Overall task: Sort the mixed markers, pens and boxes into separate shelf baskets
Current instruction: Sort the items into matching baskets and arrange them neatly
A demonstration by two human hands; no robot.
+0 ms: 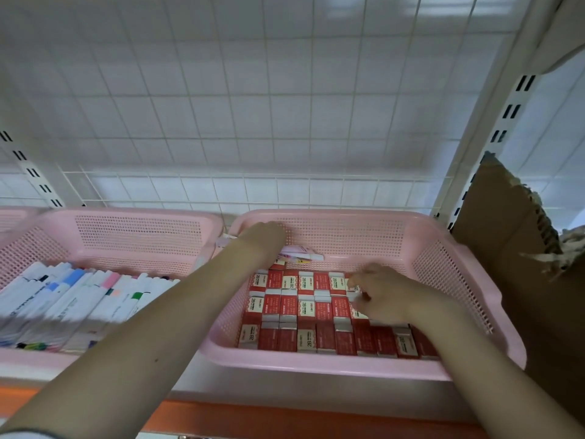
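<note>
Two pink perforated plastic shelf baskets sit side by side on the white shelf: the right-hand basket [443, 248] holds small red-and-white cardboard boxes [304, 308] packed flat in rows, the left-hand basket [139, 229] holds white-barrelled markers [79, 296] with coloured caps lying side by side. The edge of a third pink basket [12, 217] shows at far left; contents not visible. Left hand [266, 236] reaches to the back left corner of the box basket, fingers curled over a few thin white pens [300, 256] lying against the rear wall; it appears to grip them, though the fingertips are hidden. Right hand [383, 293] rests among the boxes at mid-right, fingers bent and pinching one box at its edge. Risks, as judged: the pens are loose and slender, so lifting them as a bunch could let one slide out and drop among the boxes or into the gap between baskets; the left forearm crosses low over the basket rim and could nudge it; the right hand's pull on one box may tilt neighbours out of their tight rows. Counts: baskets, two full plus one partial; boxes, three rows of about eight to ten each, roughly twenty-five visible, some covered by the hand; pens, about three, blurred; markers, roughly fifteen, motion blur prevents an exact tally. A torn brown cardboard sheet [506, 248] stands at right.
</note>
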